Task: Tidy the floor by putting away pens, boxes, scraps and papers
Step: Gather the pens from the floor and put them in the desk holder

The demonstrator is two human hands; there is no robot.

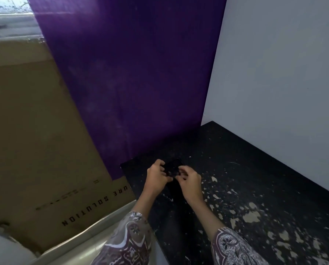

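Both hands meet over the black surface in the corner: left hand and right hand each curl their fingers round a small dark thing, lifted just above it. Seemingly she's putting one item away; next she must set it down and let go. Dark on dark, it could be a box or case, I can't tell. Beside her, purple sheet half hides a cardboard box.

Purple panel; brown cardboard; paisley sleeves.
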